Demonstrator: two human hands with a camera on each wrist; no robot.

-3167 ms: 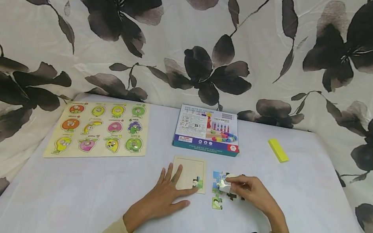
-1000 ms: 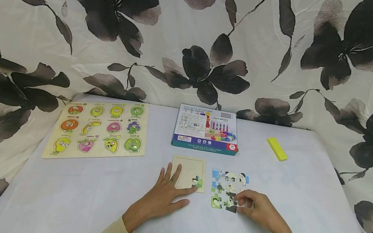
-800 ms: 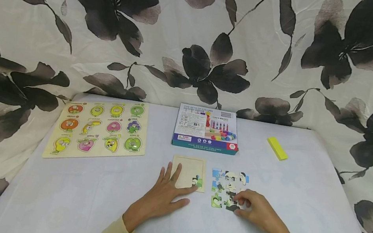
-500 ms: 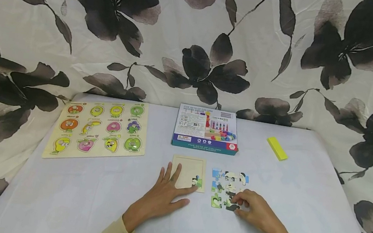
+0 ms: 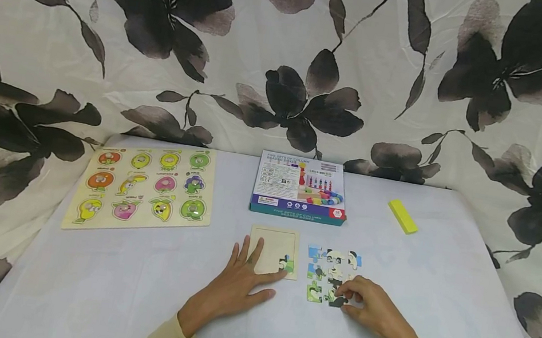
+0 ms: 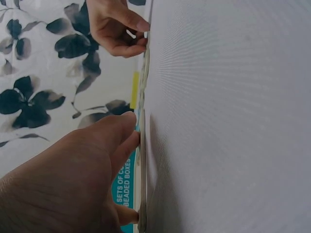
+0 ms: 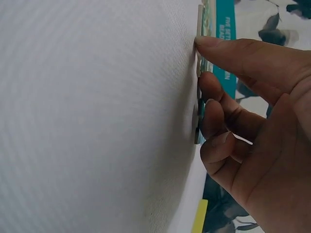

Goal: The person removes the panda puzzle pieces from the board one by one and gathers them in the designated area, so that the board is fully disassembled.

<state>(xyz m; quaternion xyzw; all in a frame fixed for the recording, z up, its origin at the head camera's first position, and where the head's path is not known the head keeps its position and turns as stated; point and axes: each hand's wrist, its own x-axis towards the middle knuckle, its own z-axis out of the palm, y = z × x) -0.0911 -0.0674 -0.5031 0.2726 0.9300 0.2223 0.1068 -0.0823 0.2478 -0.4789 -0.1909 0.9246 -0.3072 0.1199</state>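
Note:
My left hand (image 5: 233, 288) lies with spread, straight fingers on a small wooden puzzle tray (image 5: 273, 243), fingertips on its surface. One panda-picture piece (image 5: 290, 265) sits in the tray's lower right corner. Right of the tray, several panda puzzle pieces (image 5: 335, 256) lie face up in rows on the table. At their lower right my right hand (image 5: 376, 309) pinches a black-and-white puzzle piece (image 5: 337, 301) with thumb and curled fingers. In the right wrist view the thumb (image 7: 218, 51) touches a piece's edge and the other fingertips rest on the pieces. Fingers partly hide the right column.
A beaded-box carton (image 5: 301, 188) stands behind the tray. To the left lies a fruit puzzle board (image 5: 143, 188). A yellow block (image 5: 403, 216) lies at the back right of the white table (image 5: 92, 294). A floral cloth (image 5: 247, 44) hangs behind.
My right hand set a piece down among the others, then moved toward me to the lower right pieces, shifting the bottom one slightly. My left hand stays put on the tray.

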